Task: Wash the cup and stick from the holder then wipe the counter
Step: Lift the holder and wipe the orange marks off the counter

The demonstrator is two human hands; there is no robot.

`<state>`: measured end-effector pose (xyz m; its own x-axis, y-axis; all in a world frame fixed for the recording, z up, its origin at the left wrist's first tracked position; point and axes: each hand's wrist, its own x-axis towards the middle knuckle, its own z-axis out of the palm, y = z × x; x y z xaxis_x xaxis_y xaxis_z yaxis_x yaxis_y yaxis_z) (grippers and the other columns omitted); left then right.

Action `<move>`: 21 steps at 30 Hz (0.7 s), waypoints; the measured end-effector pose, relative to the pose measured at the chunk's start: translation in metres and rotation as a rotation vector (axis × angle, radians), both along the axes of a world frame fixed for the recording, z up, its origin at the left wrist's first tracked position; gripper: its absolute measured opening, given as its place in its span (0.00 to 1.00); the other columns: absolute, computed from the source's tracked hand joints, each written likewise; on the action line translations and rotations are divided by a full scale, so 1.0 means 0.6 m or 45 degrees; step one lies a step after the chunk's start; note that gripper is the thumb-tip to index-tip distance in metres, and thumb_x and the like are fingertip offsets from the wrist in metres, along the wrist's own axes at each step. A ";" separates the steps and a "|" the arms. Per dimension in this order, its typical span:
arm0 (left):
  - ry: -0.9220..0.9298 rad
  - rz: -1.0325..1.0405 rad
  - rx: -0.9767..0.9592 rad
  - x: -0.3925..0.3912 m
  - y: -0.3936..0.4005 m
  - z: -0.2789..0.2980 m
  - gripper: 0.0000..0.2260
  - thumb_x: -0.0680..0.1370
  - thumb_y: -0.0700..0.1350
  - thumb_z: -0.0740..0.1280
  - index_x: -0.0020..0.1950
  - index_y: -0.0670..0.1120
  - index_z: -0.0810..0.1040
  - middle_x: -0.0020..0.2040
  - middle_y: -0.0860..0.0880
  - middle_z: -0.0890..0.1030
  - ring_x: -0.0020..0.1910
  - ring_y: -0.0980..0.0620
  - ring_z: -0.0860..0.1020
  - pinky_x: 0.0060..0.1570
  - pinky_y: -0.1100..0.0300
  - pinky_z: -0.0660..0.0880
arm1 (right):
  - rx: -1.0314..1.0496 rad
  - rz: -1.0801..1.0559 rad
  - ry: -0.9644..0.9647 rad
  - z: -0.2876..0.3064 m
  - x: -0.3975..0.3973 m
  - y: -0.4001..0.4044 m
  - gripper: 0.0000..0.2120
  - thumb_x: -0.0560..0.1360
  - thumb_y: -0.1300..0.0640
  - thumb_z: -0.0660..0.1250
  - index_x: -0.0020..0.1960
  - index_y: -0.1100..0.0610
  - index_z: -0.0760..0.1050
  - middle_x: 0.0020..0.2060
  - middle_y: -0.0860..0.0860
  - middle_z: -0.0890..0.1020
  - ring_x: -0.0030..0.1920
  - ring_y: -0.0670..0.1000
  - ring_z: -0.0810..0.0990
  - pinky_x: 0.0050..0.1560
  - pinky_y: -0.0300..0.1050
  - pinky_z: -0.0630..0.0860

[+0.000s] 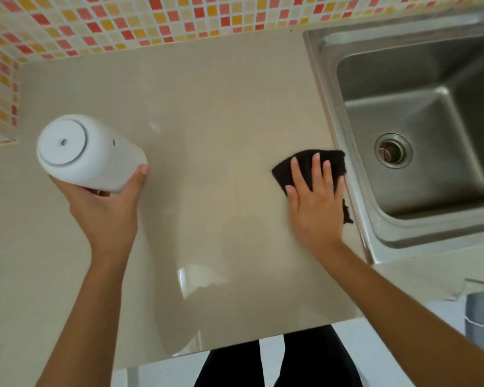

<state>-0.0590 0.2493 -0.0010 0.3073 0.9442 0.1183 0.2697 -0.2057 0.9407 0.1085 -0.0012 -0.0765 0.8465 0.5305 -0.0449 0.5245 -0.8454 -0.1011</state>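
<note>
Two hands: left hand [106, 210] grips one holder [90, 153]; right hand [315, 202] flat on one cloth [305, 163].

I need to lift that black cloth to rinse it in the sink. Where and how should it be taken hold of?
Pinch the bunched far edge of the black cloth from above. It lies flat on the counter under the right hand, beside the sink rim; only that raised fold gives fingers purchase.

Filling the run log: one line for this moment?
stage: wiping counter | left hand: holds white holder lifted | right hand: presses black cloth
</note>
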 end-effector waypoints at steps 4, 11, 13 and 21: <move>0.010 0.015 0.007 -0.012 0.003 0.000 0.42 0.67 0.51 0.79 0.73 0.41 0.61 0.68 0.49 0.73 0.63 0.58 0.75 0.63 0.55 0.74 | 0.077 0.289 0.122 0.006 -0.205 0.081 0.26 0.81 0.46 0.52 0.78 0.47 0.56 0.77 0.58 0.56 0.77 0.61 0.54 0.73 0.65 0.55; 0.047 -0.029 0.033 -0.004 -0.007 -0.010 0.42 0.67 0.52 0.79 0.72 0.40 0.61 0.68 0.48 0.74 0.64 0.57 0.75 0.62 0.58 0.74 | 0.114 0.746 0.224 0.010 -0.268 0.074 0.24 0.81 0.44 0.54 0.77 0.43 0.57 0.78 0.52 0.55 0.77 0.55 0.53 0.75 0.59 0.51; 0.047 -0.025 0.026 -0.005 -0.011 -0.011 0.42 0.67 0.51 0.79 0.73 0.40 0.60 0.68 0.48 0.74 0.64 0.57 0.75 0.62 0.59 0.74 | 0.045 0.667 0.175 0.009 -0.218 -0.010 0.24 0.81 0.44 0.54 0.77 0.42 0.57 0.78 0.52 0.56 0.77 0.54 0.53 0.74 0.59 0.53; 0.001 -0.010 0.003 -0.012 -0.019 -0.022 0.41 0.68 0.48 0.79 0.73 0.41 0.60 0.68 0.49 0.73 0.64 0.58 0.74 0.64 0.56 0.73 | -0.023 0.367 0.117 0.015 -0.128 -0.033 0.25 0.82 0.45 0.47 0.78 0.47 0.54 0.78 0.55 0.55 0.77 0.58 0.52 0.74 0.62 0.53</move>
<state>-0.0663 0.2377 -0.0139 0.3150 0.9414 0.1204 0.2686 -0.2101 0.9401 0.0318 -0.0209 -0.0674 0.6529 0.7469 -0.1259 0.7325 -0.6649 -0.1459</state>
